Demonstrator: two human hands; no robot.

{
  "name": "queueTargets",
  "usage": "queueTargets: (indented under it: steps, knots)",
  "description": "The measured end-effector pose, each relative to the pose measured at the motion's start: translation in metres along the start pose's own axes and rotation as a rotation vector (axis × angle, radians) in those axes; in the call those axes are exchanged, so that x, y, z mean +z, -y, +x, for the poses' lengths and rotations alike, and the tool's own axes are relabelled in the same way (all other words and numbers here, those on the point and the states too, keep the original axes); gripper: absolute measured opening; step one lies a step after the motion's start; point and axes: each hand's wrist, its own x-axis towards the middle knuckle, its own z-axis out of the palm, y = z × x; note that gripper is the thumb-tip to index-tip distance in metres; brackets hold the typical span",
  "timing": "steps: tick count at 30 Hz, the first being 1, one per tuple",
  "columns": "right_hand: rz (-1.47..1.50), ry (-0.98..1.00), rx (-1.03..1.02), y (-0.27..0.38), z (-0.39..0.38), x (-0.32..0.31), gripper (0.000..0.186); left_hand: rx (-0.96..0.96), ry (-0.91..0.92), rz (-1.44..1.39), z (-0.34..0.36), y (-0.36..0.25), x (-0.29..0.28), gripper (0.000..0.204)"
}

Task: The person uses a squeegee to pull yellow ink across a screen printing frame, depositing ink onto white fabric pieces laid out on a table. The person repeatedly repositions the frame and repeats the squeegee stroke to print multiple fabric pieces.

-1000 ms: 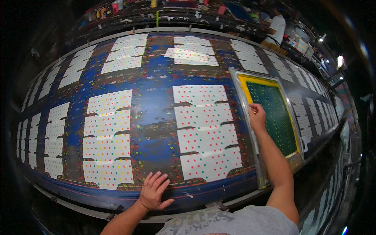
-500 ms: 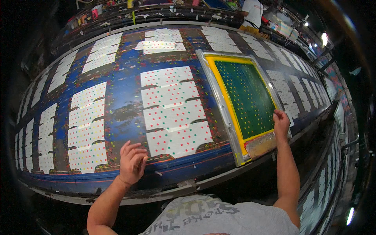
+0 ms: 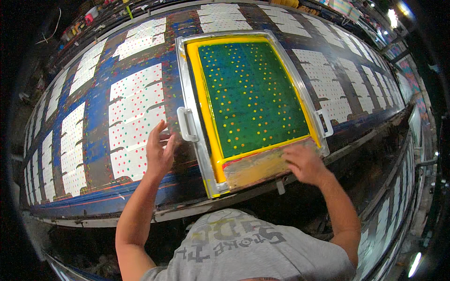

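Observation:
A screen-printing frame point(image 3: 186, 84) of silvery metal lies on the long table in front of me. Its green mesh point(image 3: 253, 100) carries rows of yellow and orange dots and is bordered by yellow ink. Along the near end inside the frame rests a flat, ink-stained squeegee point(image 3: 253, 169). My right hand point(image 3: 309, 165) is at the squeegee's right part, fingers apart and slightly blurred; whether they touch it is unclear. Beside the white left handle point(image 3: 188, 125), my left hand point(image 3: 160, 152) is raised with loosely bent, parted fingers, holding nothing. A second white handle point(image 3: 325, 122) is on the frame's right side.
White cut sheets with red and green dots point(image 3: 136, 124) lie left of the frame, and more dotted sheets point(image 3: 323, 84) to its right. The blue-brown table point(image 3: 101, 117) is speckled with ink. A metal rail point(image 3: 183, 213) runs along its near edge. Tubs point(image 3: 89, 18) stand far left.
The frame now appears more central in view, covering a different spot from before. My right hand has left the frame's right side for the squeegee; my left hand is now by the left handle.

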Motion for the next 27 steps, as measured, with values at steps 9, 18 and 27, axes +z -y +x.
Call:
queueTargets:
  steps: [9,18,27]
  knots:
    - [-0.283,-0.015,-0.079,-0.031,-0.060,0.037,0.049,-0.408,-0.337,-0.267,0.020,-0.005,0.101,0.042]
    - [-0.196,-0.119,-0.082,-0.019,-0.008,0.022,0.049,-0.234,-0.554,0.100,0.006,0.003,0.134,0.045]
    - [-0.073,0.191,0.015,0.021,0.049,-0.004,0.054,-0.077,-0.559,0.107,0.001,0.011,0.140,0.065]
